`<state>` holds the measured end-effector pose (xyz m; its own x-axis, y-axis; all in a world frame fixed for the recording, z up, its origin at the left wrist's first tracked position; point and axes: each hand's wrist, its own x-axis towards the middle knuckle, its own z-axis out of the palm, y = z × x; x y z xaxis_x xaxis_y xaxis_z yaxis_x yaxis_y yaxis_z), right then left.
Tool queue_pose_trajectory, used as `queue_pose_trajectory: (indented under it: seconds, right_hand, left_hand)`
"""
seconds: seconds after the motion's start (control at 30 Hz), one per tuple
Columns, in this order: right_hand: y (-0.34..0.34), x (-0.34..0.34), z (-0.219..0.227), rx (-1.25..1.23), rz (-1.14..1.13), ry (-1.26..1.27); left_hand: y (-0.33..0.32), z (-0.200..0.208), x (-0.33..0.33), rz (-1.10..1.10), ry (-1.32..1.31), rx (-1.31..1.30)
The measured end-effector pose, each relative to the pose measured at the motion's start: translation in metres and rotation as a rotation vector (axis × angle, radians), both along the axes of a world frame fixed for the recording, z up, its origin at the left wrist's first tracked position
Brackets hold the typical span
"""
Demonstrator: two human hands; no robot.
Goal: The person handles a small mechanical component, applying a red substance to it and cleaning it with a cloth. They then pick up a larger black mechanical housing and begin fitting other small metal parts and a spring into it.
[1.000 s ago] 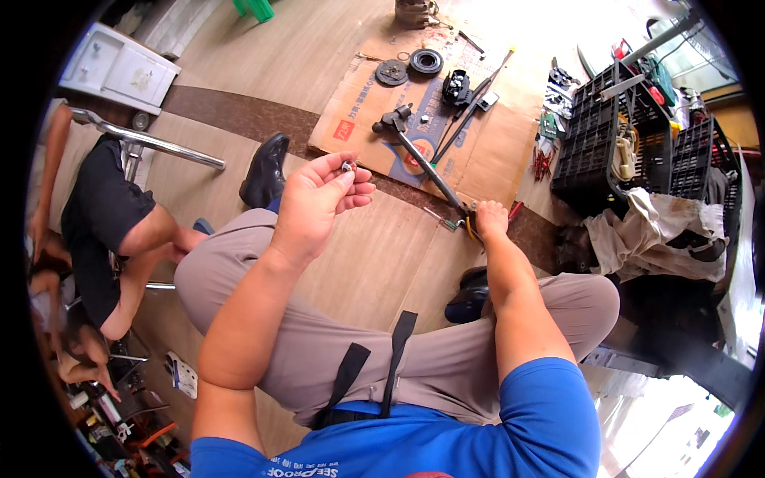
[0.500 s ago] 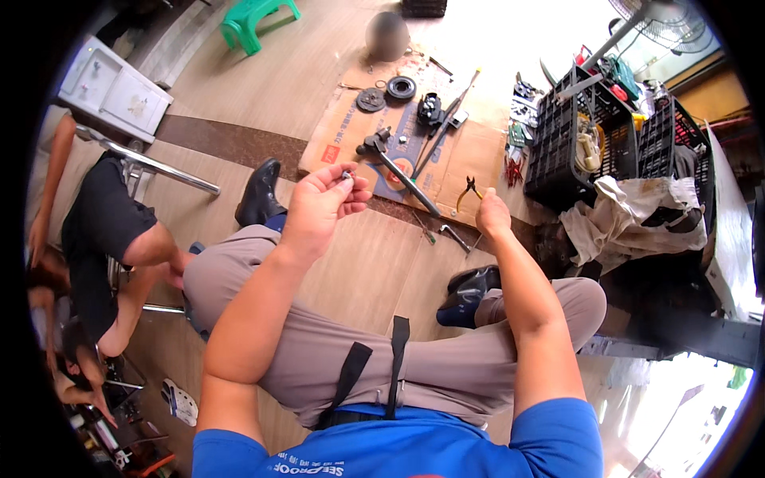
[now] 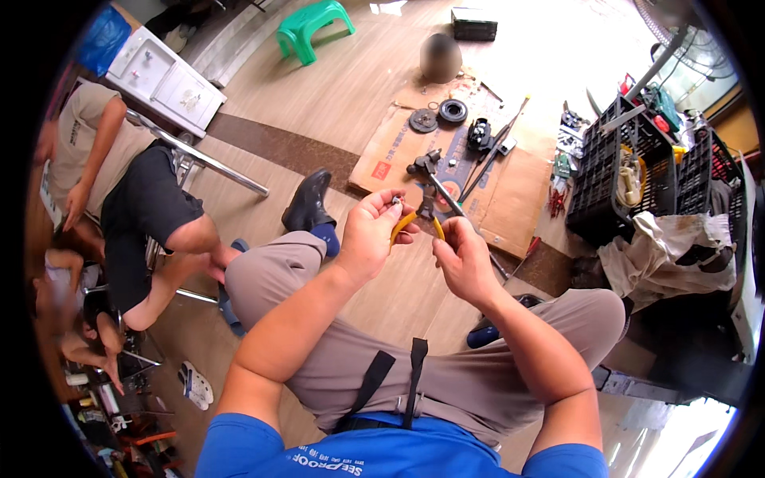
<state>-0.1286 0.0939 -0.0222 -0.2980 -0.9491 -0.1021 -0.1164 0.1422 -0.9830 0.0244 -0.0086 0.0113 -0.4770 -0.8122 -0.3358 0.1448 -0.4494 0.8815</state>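
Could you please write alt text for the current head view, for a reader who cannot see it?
A person's right hand holds yellow-handled pliers close to the left hand, which pinches a small object. Beyond them, assorted parts lie on flattened cardboard, with black crates to the right, a green stool at upper left and another person at left.

Bright, floor washed out near top; dark, curved fisheye rim

Head view, left fisheye of the pair | from my remote seat I look steeply down from the wearer's head, facing outward over blue shirt and grey trousers | left hand and right hand near, mid-frame | cardboard farther out, above and right | straight edges bend toward the dark rim
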Motion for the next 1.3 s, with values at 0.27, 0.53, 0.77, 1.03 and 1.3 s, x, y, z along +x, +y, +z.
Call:
queue_pose_trajectory:
  seconds: [0.27,0.53,0.77,1.03,1.3]
  right_hand:
    - [-0.019,0.005,0.017,0.196,0.3,-0.717]
    - [-0.015,-0.011,0.011,0.056,0.342,-0.675]
    - [-0.005,-0.028,0.032,0.239,0.455,-1.047]
    - [-0.003,-0.028,0.032,0.443,0.572,-1.157]
    - [0.001,-0.033,0.037,0.41,0.606,-1.216]
  left_hand:
    - [0.002,-0.008,0.001,-0.104,-0.077,-0.057]
    - [-0.003,-0.005,-0.001,-0.035,-0.043,-0.097]
    - [-0.007,0.002,0.007,-0.076,-0.223,-0.238]
    - [-0.001,0.005,0.006,-0.201,-0.227,-0.249]
    - [-0.001,0.007,0.006,-0.263,-0.243,-0.331]
